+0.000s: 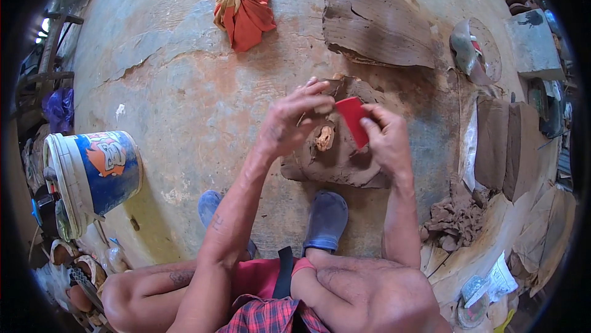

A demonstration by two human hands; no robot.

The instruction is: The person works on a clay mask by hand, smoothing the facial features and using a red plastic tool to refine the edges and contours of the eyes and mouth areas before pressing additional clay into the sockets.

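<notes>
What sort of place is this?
Likely a pottery or clay workshop: ridged brown clay-like slab on the worn, stained floor, crumbly brown clay-like heap, and a flat red rectangular piece in the right hand.

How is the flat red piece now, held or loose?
Held: the right hand pinches the red piece at its right edge; whether it touches the clay slab, I cannot tell.

Soft, moderately bright daylight seems to come from the upper left, paling the floor point(172, 111) and laying diffuse shadows to the lower right of the bucket point(111, 170) and the red cloth point(249, 19). Small glaring spots burn out at the far left edge. The left hand point(290, 119) is slightly motion-blurred, while fisheye distortion bends the outer scene into soft, black-vignetted corners.
</notes>
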